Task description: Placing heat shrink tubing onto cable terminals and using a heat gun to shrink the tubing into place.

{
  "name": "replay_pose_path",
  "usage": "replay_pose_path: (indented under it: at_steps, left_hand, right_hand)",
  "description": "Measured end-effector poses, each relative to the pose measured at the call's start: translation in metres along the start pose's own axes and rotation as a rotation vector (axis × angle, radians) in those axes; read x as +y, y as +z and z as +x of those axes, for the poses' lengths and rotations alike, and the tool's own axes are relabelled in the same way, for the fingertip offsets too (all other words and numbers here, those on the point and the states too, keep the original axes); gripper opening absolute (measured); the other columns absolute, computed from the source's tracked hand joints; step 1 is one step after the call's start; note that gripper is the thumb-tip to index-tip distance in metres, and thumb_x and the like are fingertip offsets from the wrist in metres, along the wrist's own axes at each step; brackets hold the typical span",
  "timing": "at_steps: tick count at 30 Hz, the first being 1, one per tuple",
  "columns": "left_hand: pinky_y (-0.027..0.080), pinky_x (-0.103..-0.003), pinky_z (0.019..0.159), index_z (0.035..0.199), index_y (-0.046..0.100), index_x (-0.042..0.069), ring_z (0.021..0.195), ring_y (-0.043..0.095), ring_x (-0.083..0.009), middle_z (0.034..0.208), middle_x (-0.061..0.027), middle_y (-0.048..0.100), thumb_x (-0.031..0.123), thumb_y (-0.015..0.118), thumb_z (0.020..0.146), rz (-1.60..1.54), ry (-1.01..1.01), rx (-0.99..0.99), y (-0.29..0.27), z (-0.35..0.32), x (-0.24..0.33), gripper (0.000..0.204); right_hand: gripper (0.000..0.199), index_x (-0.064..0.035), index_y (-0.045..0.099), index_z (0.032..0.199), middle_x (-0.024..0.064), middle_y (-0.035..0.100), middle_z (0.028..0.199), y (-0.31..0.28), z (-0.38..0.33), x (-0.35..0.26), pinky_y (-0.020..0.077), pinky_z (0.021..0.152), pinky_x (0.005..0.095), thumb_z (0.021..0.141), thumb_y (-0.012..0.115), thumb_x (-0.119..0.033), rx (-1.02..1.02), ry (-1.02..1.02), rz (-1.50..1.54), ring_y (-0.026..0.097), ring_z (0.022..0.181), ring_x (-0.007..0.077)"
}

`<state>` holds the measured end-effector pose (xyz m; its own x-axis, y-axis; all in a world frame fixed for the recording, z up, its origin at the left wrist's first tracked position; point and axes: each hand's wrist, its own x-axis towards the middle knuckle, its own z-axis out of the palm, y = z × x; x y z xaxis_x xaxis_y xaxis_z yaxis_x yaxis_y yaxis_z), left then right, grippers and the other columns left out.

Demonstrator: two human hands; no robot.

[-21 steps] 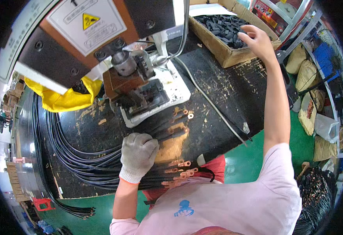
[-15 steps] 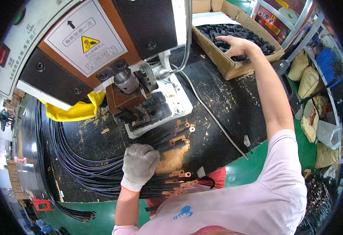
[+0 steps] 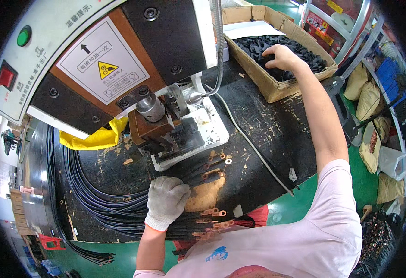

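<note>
1. Factory floor painted green surrounds a black, scuffed work counter (image 3: 277,134) that carries a large press machine with a brown-and-black head (image 3: 119,69).

2. The left hand (image 3: 167,200), in a white knitted glove, is closed loosely over a bundle of black cables with copper ring terminals (image 3: 207,172), near the counter's front edge and just in front of the press's black die block on its white base plate (image 3: 189,139).

3. The bare right hand (image 3: 281,56) reaches into an open cardboard box of small black moulded parts (image 3: 300,48) at the counter's far right corner. Its fingers curl down into the pile; I cannot tell whether they have hold of a piece.

4. Those cables run with their long axis from the counter's left edge, where they loop in a long sweep, across to the right. The terminal ends point right and slightly away, toward the die.

5. A second row of copper-tipped black cables (image 3: 214,222) lies at the front edge, tips also pointing right.

6. Risks, as I judge them:
   - The gloved fingers sit close to the die, so a stroke of the press could catch them.
   - With the right arm stretched far away and attention split, the left-hand grip could slacken and the terminals fan out of line.
   - The front-edge cables could slide off the counter.
</note>
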<state>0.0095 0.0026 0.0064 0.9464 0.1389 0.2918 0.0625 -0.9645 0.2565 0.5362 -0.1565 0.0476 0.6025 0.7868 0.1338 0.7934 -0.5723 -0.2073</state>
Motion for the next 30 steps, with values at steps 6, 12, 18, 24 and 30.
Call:
replay_pose_path:
  at_steps: [6,12,18,24,30]
  left_hand:
    - [0.049,-0.044,0.076,0.079,0.074,0.012,0.083,0.063,-0.0308,0.087,-0.0056,0.069,0.015,0.078,0.073,-0.01,0.007,0.015,0.0,0.001,0.0,0.009]
    - [0.049,-0.044,0.075,0.079,0.074,0.012,0.083,0.064,-0.0306,0.086,-0.0059,0.07,0.017,0.077,0.073,-0.004,0.008,0.027,0.003,-0.003,-0.002,0.008]
    - [0.049,-0.044,0.075,0.078,0.075,0.011,0.083,0.064,-0.031,0.086,-0.0062,0.07,0.016,0.077,0.073,-0.009,0.009,0.028,0.003,-0.002,-0.001,0.008]
    - [0.05,-0.044,0.076,0.078,0.075,0.011,0.084,0.063,-0.0311,0.085,-0.0062,0.07,0.017,0.077,0.072,-0.007,0.0,0.032,0.002,-0.002,0.0,0.009]
    - [0.05,-0.044,0.075,0.078,0.074,0.011,0.083,0.063,-0.0311,0.085,-0.0062,0.07,0.016,0.077,0.072,-0.011,0.004,0.029,0.0,0.0,0.001,0.008]
  right_hand:
    - [0.037,-0.0069,0.075,0.112,0.0184,0.073,0.113,-0.002,-0.009,0.005,0.0525,0.098,0.0395,0.078,0.08,-0.021,0.128,0.005,0.073,0.069,0.107,0.034]
    - [0.034,-0.0075,0.076,0.111,0.0183,0.073,0.112,-0.004,-0.018,0.007,0.0518,0.099,0.0403,0.079,0.079,-0.022,0.248,0.032,0.056,0.068,0.108,0.0356]
    - [0.031,-0.009,0.076,0.113,0.015,0.076,0.103,0.007,-0.019,0.019,0.0594,0.079,0.0351,0.083,0.075,-0.01,0.233,0.216,0.447,0.075,0.081,0.0244]
    - [0.034,-0.004,0.075,0.115,0.0125,0.075,0.087,-0.006,-0.025,0.017,0.0583,0.064,0.0309,0.081,0.07,-0.005,0.178,0.346,0.597,0.071,0.065,0.0182]
    - [0.069,-0.0053,0.059,0.138,0.0191,0.059,0.14,-0.008,-0.024,-0.006,0.0425,0.111,0.0387,0.08,0.081,-0.035,-0.147,0.202,0.112,0.056,0.131,0.0328]
